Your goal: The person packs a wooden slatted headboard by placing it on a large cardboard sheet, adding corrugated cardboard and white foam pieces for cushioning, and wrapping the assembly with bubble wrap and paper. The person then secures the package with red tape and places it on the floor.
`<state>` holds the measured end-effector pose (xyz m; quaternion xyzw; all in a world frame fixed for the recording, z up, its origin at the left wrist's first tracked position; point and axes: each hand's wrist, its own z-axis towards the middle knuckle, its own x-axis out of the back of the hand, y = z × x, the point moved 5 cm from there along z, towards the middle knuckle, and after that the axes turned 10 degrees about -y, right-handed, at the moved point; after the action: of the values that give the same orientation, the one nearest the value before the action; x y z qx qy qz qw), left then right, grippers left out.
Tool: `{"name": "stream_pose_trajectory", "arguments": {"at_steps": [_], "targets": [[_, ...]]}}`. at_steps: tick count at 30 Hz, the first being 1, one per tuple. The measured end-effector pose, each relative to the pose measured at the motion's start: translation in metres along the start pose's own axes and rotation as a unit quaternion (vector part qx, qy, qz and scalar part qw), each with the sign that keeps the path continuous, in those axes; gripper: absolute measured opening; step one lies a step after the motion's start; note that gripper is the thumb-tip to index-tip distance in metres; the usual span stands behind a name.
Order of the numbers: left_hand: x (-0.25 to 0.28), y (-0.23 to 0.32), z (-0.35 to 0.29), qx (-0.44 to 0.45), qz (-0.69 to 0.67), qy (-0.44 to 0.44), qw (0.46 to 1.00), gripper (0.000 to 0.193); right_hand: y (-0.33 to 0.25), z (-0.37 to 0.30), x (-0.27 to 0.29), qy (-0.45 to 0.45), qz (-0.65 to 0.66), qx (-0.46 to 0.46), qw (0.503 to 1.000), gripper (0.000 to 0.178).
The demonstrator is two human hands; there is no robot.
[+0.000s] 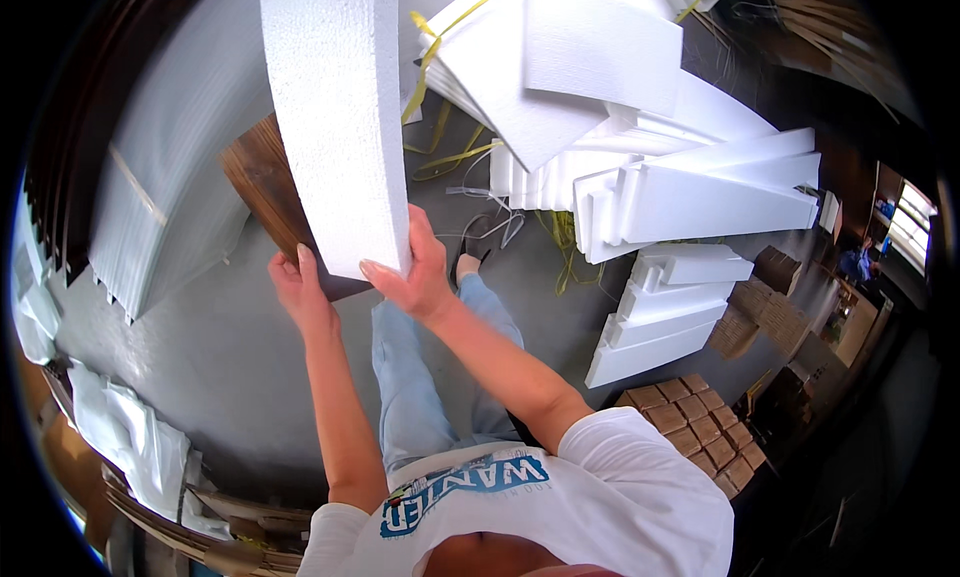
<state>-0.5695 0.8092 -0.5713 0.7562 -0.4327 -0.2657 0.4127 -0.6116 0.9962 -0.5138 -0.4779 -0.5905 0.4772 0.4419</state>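
The right hand point(420, 280) pinches a foam board point(338, 117) — cut off at eleven o'clock, part-hiding a brown panel point(265, 172) — left hand point(306, 295) grip unclear.

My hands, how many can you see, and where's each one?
2: the left hand at the lower left edge of the brown board, the right hand gripping the lower end of the white foam slab. Some fingers may be hidden.

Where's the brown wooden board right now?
In the head view, left of centre, the brown wooden board is in the left hand, partly hidden behind the white foam slab held by the right hand.
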Motion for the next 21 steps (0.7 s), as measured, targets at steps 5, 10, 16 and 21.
{"name": "stream_pose_trajectory", "arguments": {"at_steps": [5,10,16,21], "targets": [[-0.151,0.076,0.008,-0.098,0.054,-0.140,0.984,0.030,-0.045,0.017,0.115,0.084,0.117,0.008,0.990,0.069],[-0.309,0.107,0.060,-0.147,0.180,-0.326,0.916,0.032,-0.042,0.025,0.251,0.274,0.254,0.091,0.923,0.061],[-0.415,0.138,0.111,-0.156,0.337,-0.440,0.818,0.036,0.020,0.042,0.367,0.308,0.370,0.023,0.876,0.054],[-0.389,0.134,0.119,-0.124,0.332,-0.378,0.855,0.033,0.055,0.083,0.372,0.305,0.449,-0.047,0.838,0.065]]}}
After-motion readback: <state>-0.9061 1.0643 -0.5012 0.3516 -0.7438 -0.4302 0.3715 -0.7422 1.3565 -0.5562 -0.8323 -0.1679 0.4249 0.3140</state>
